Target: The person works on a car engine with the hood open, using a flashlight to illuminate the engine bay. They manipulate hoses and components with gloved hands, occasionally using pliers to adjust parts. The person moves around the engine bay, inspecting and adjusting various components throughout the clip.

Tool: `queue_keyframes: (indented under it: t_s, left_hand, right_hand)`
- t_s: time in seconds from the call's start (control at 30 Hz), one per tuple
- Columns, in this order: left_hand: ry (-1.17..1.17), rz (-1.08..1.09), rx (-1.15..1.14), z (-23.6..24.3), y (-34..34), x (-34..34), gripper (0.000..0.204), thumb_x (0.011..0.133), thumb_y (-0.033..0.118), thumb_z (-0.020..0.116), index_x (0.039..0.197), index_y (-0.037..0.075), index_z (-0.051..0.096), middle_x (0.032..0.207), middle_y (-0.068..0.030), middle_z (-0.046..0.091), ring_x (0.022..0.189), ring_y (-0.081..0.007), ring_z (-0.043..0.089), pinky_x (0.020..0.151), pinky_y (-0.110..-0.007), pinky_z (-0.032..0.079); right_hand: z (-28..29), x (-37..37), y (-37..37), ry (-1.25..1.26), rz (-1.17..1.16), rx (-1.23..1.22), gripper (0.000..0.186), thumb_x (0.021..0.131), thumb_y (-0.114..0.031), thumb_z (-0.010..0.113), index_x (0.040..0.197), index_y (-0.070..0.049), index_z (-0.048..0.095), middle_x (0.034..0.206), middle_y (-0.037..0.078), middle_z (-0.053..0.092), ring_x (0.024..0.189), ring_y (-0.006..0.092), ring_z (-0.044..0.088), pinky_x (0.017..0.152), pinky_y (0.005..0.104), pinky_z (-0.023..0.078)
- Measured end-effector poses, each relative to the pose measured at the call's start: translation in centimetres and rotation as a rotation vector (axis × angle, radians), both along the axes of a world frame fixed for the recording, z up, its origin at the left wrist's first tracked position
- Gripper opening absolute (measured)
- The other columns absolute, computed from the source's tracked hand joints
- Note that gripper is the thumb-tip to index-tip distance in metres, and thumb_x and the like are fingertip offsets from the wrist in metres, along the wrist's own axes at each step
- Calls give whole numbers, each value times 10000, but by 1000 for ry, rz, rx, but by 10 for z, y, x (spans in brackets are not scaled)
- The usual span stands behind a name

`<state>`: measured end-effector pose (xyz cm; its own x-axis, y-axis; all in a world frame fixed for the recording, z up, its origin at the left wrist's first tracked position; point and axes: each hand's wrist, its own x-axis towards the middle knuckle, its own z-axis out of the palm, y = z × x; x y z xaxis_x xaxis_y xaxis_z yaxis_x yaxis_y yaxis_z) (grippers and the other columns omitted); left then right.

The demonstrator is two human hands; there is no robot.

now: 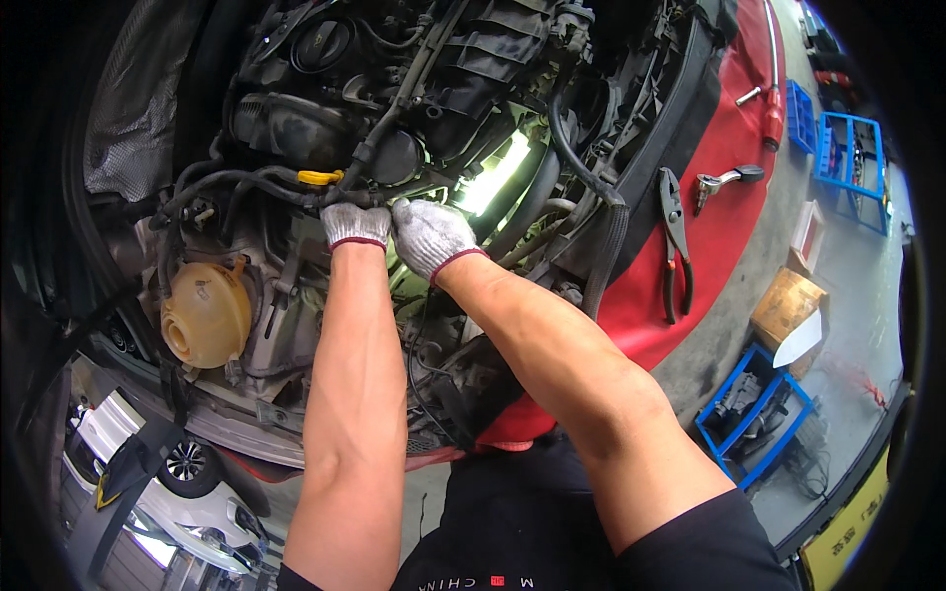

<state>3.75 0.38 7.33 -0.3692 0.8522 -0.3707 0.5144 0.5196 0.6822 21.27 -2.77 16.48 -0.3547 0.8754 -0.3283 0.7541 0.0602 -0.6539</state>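
Observation:
Both hands wear whitish-grey knit gloves with dark red cuffs and reach down into a car's engine bay. My left hand (355, 225) is closed, its fingers curled down by a black hose (367, 150), just below a yellow dipstick handle (320, 177). Right beside it, my right hand (434, 238) is closed too, its fingertips bent down among the parts. Whatever either hand grips is hidden under the gloves. Close to the right hand, a bright work light (500, 172) shines between the engine and the front of the car.
A yellowed coolant tank (207, 315) sits at left. On the red fender cover (641, 315) lie slip-joint pliers (674, 236), a ratchet (724, 185) and a long red-handled tool (773, 113). Blue-framed racks (757, 414) and a cardboard box (786, 303) stand at right; a white car (197, 492) is lower left.

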Motion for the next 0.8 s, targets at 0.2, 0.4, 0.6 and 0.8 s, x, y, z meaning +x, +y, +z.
queue_keyframes:
  t_s: [0.2,0.4,0.6,0.8]
  left_hand:
    - [-676,501,210,2,6,45,451,982,422,374,1227,154,642,1275,-60,670,1177,-263,591,1084,-434,423]
    - [-1421,943,143,59,10,49,515,975,462,349,1303,189,636,1345,-63,647,1269,-272,558,1103,-491,406]
    - [-1502,807,120,60,-1,54,560,983,515,364,1309,139,620,1384,-103,606,1274,-333,529,1101,-543,380]
    - [-1106,530,148,43,-2,56,545,977,499,396,1309,126,615,1379,-111,608,1279,-318,534,1119,-527,367]
  right_hand:
    - [-22,9,-3,58,-135,-161,296,938,-258,508,938,2,649,956,247,705,912,446,672,828,493,534]
    - [-51,-9,-1,-195,-139,-356,192,895,-192,611,953,-37,709,817,217,722,765,311,728,657,406,572]
    - [-33,-24,5,1489,-1299,-844,112,953,-200,579,1018,-115,615,888,57,676,658,181,578,528,312,467]
    - [-30,-13,23,1456,-1483,-995,69,944,-185,612,889,-162,578,667,-36,530,493,77,449,390,205,323]
